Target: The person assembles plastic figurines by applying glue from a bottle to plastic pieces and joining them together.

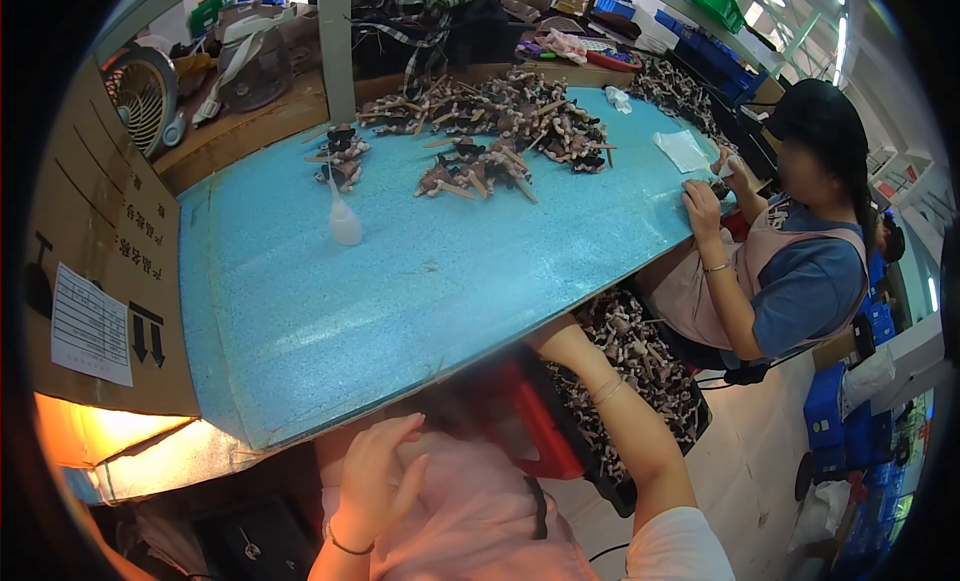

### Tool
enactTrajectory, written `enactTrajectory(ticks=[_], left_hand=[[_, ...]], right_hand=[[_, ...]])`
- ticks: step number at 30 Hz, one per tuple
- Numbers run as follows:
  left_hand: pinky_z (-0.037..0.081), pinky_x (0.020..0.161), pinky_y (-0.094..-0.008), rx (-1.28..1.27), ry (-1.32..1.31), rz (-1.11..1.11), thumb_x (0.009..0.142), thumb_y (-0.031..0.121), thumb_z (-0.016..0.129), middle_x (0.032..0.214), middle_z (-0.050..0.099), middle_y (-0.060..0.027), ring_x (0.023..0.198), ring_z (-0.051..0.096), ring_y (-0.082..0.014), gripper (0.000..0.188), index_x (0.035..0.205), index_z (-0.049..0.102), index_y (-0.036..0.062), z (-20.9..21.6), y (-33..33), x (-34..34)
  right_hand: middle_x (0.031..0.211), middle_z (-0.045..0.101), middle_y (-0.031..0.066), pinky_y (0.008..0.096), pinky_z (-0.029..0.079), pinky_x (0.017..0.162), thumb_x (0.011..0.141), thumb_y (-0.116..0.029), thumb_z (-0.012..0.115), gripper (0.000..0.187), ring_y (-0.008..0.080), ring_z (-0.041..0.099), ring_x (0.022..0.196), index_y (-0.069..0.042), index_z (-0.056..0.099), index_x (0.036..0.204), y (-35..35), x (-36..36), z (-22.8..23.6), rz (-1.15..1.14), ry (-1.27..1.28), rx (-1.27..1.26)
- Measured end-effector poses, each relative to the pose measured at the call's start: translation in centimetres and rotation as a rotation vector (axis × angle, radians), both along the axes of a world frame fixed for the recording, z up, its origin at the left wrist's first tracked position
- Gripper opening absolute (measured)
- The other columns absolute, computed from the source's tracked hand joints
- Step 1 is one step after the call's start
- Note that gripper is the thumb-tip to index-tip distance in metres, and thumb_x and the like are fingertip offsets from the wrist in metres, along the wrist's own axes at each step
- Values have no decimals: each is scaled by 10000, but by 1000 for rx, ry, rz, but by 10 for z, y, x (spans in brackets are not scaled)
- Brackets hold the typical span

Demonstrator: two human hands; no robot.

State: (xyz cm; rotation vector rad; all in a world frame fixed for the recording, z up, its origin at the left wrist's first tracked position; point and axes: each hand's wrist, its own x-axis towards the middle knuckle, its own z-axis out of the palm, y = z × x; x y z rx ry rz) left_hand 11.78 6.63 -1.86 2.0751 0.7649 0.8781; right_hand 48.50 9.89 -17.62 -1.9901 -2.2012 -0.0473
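My left hand (378,481) is raised above my lap in front of the table's near edge, fingers apart and holding nothing. My right forearm reaches to the table's near edge, where my right hand (560,343) goes beneath the tabletop beside a dark crate (704,421). The fingers of that hand are hidden. Heaped in the crate are many small brown, black and pinkish-white figure-like pieces (640,356). Similar pieces (510,111) with tan sticks lie piled along the table's far side. A white squeeze bottle (345,224) with a thin nozzle stands upright on the blue tabletop (400,291).
A cardboard box (100,231) walls off the table's left side, above a glowing orange light (100,431). A fan (140,96) stands behind it. At the right, a co-worker (800,271) handles a small dark piece near a white cloth (682,151). A red bin (545,426) sits below the edge.
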Motion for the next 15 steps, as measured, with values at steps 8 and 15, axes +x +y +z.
enactTrajectory(ticks=[8, 15], left_hand=[[461, 784, -318, 18, -3, 38, 709, -31, 608, 1066, 593, -137, 865, 603, -237, 419, 1118, 528, 1, 2, 2, -4], [465, 748, -328, 50, -63, 140, 722, -5, 619, 985, 614, -120, 817, 613, -233, 357, 1074, 565, 19, 0, 9, -14]], right_hand=[[1039, 608, 158, 440, 433, 835, 819, -219, 498, 275, 344, 570, 942, -57, 628, 999, 12, -19, 45, -58, -129, 329], [887, 625, 140, 416, 452, 749, 803, -270, 578, 246, 330, 583, 851, -43, 619, 890, -44, -95, 185, 191, 194, -207]])
